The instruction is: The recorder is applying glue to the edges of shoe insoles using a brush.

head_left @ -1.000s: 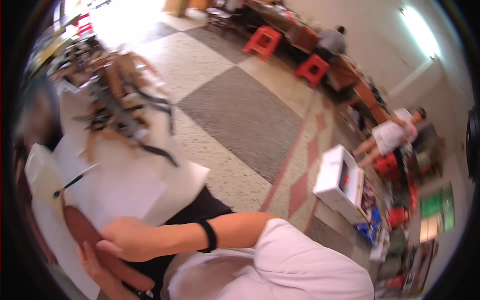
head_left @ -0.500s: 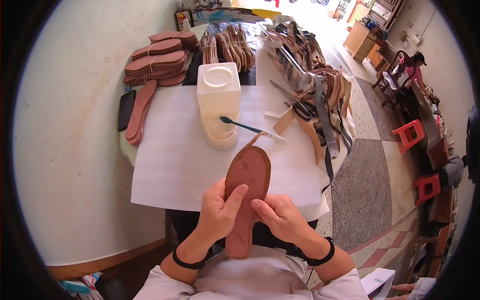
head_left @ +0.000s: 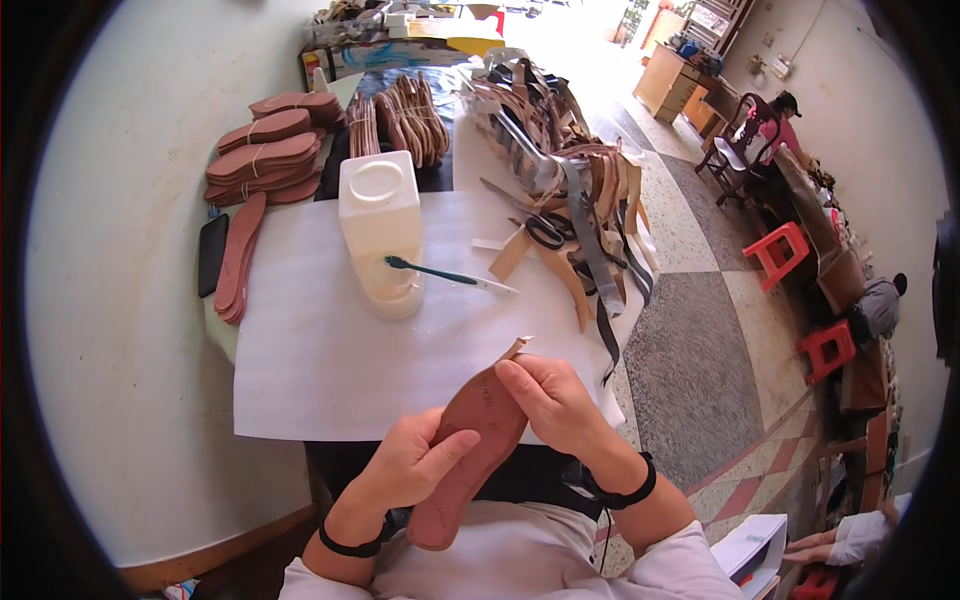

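Observation:
A reddish-brown shoe insole [head_left: 462, 485] is held tilted above my lap, its toe end pointing up and right. My left hand [head_left: 415, 462] closes round its middle, with the thumb lying on the top face. Up at the toe edge, my right hand [head_left: 555, 400] pinches the insole between thumb and fingers. A narrow tan strip [head_left: 518, 347] sticks out past the toe beside the right fingers. Beyond my hands stands a whitish plastic container [head_left: 382, 220] with a cut-open lower front. A dark green toothbrush-like brush [head_left: 440, 272] rests with its head at that opening.
A white sheet [head_left: 300, 385] covers the table. Stacked insoles [head_left: 262, 160], a lone insole pile [head_left: 238, 262] and a black phone [head_left: 212, 255] lie left; tied bundles [head_left: 412, 120] behind. Scissors [head_left: 545, 232] and tangled strips [head_left: 600, 190] lie right. Another person's hand [head_left: 812, 547] is lower right.
My right hand has moved up from the insole's middle to its toe edge. The insole has come lower and tilted to the right. My view has shifted rightward.

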The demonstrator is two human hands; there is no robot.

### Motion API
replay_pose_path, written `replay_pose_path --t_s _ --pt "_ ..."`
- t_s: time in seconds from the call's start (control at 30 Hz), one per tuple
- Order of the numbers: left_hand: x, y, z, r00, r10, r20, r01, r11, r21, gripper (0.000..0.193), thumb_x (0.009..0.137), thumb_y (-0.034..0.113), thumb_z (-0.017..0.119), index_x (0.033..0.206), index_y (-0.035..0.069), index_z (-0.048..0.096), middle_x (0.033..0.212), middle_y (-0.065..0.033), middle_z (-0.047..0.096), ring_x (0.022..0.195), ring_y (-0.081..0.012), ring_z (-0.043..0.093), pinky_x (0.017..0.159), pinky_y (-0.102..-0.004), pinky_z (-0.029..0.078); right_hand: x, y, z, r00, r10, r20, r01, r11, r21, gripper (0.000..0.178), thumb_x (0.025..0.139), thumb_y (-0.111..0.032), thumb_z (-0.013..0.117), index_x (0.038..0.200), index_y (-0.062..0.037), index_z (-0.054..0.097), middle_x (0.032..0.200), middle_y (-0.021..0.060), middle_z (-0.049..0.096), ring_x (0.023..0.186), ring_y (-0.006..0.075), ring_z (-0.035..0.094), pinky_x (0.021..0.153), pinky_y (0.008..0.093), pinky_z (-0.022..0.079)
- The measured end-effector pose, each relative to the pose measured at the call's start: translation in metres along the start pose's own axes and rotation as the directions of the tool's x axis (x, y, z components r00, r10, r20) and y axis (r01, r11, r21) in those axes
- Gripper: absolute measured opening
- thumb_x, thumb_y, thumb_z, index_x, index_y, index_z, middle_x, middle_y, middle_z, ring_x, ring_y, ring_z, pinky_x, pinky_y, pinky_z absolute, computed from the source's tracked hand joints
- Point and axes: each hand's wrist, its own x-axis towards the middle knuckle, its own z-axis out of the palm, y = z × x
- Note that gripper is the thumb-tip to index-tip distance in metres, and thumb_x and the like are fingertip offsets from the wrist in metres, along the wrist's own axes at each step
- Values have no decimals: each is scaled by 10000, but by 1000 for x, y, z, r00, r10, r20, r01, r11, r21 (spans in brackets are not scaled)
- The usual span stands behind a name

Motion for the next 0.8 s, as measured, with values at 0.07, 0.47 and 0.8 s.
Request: replay_pose_path --t_s 0.07,0.47,0.8 --pt "-2 2 0 1000 -15 6 15 999 -35 279 1043 166 605 1240 -24 656 1001 -37 715 888 -88 615 806 -261 519 0 -1 1 1000 -1 30 1 1000 9 401 1088 -268 528 864 51 624 659 42 538 639 111 460 575 308 424" --pt "-4 -3 -6 996 26 -86 -27 1000 -4 300 1053 205 610 1241 -26 652 1022 -49 727 920 -88 626 824 -265 522 -5 11 18 1000 22 -18 -19 987 161 439 1100 -288 497 838 43 614 635 32 538 613 121 473 555 312 417" --pt "10 -6 -8 847 92 -523 -179 977 -118 286 1063 252 609 1175 -8 652 979 -6 696 875 -65 594 771 -237 495 -17 -4 51 944 80 320 -13 978 -206 421 1074 -306 527 840 36 608 696 235 608 619 414 569 583 447 463"
